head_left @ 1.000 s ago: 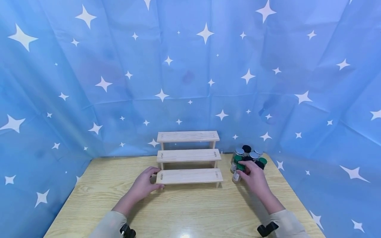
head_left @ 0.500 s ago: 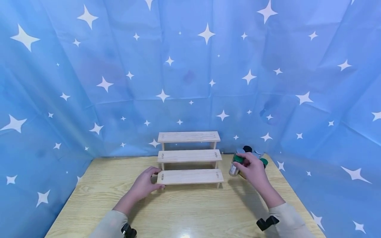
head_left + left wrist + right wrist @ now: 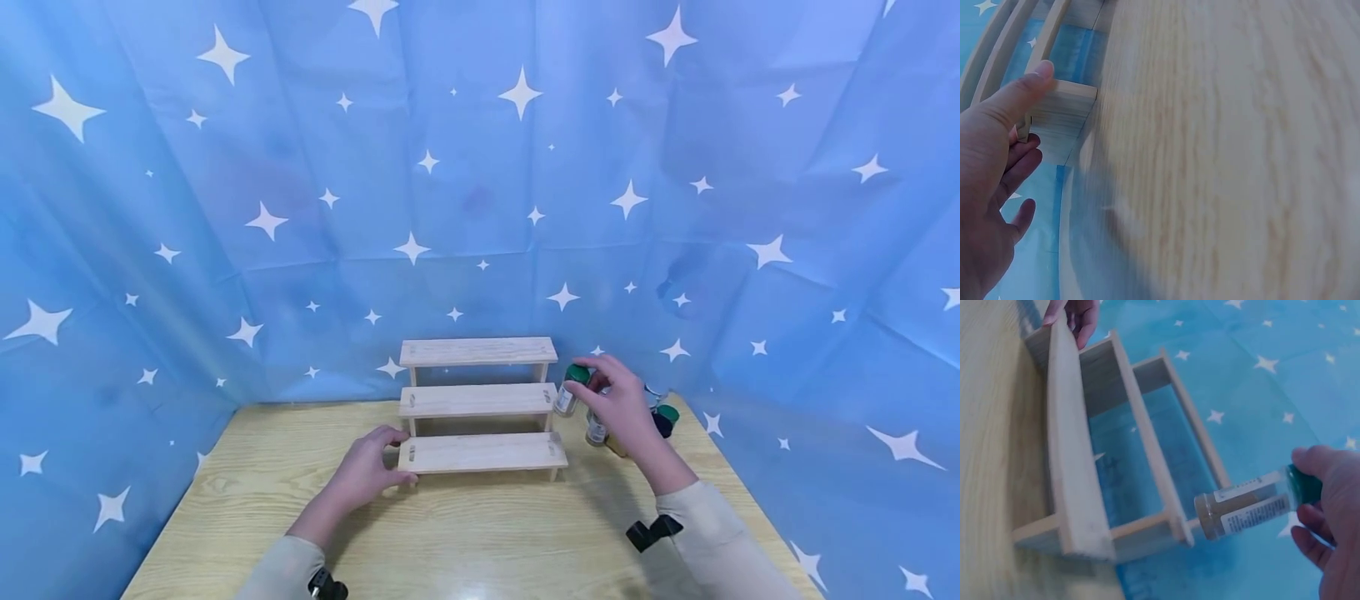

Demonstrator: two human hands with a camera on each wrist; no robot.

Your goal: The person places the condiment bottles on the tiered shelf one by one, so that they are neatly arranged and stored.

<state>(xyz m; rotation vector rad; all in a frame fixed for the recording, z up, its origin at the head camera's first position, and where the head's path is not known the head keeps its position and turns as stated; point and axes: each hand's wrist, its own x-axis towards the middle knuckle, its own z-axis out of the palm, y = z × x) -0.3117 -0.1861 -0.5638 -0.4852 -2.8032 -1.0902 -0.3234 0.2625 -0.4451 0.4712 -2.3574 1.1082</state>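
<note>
A three-step wooden shelf rack (image 3: 480, 454) stands at the back middle of the table. My left hand (image 3: 366, 471) grips the left end of its lowest step; in the left wrist view the thumb (image 3: 1025, 90) lies over the step's edge with fingers beneath. My right hand (image 3: 618, 404) pinches a spice jar (image 3: 566, 398) by its green cap, lifted beside the right end of the middle step. In the right wrist view the jar (image 3: 1244, 505) is clear, with white printed labels and brown powder inside, its base toward the rack.
Behind and below my right hand stand several more jars, one with a green cap (image 3: 667, 413) and one clear labelled jar (image 3: 596, 431); the hand partly hides them. The wooden table (image 3: 465, 533) meets a blue star-patterned cloth (image 3: 480, 200) at the back and sides.
My right hand has lifted a green-capped jar out of the jar group and carried it up and left toward the rack. The left hand keeps its grip on the lowest step.
</note>
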